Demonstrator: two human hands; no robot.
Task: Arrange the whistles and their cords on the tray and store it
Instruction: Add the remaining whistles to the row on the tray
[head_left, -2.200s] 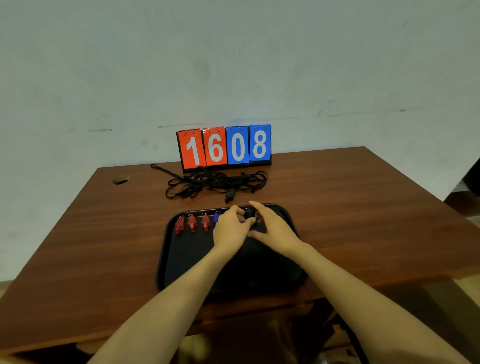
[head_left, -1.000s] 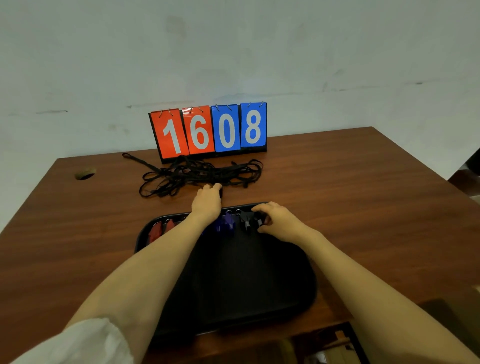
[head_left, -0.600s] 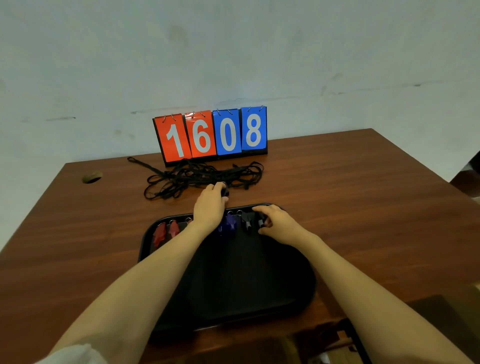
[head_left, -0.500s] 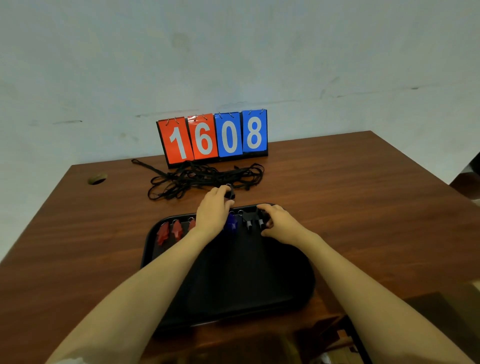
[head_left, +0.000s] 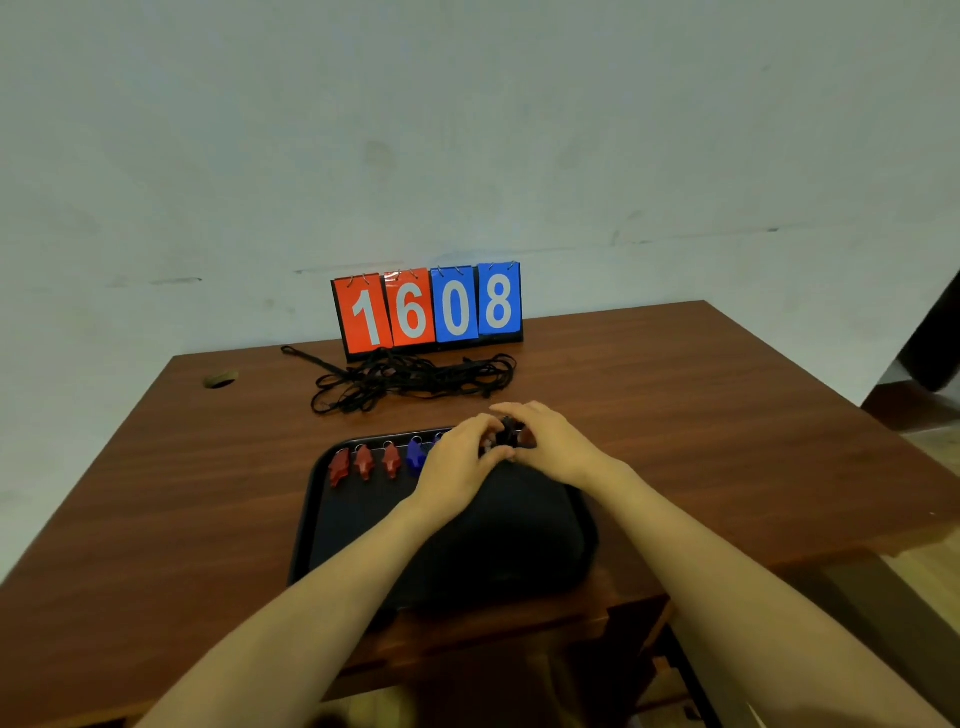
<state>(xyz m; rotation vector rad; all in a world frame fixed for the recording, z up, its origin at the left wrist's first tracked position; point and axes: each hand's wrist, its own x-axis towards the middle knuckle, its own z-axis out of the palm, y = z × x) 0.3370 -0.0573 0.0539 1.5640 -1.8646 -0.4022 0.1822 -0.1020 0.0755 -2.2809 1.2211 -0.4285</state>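
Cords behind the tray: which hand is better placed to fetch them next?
Left, probably. The left hand and right hand meet on a dark whistle at the far rim of the tray, but most of the cords lie on the left side; the right would cross over.

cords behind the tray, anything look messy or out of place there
Yes: the black cords lie in a tangled heap on the table before the scoreboard, off the tray, whereas the red and blue whistles lie in a tidy row along its far rim.

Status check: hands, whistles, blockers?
Both busy: left hand and right hand pinch black whistle at tray far rim. Black cords tangled on table, off tray. Nothing in the way.
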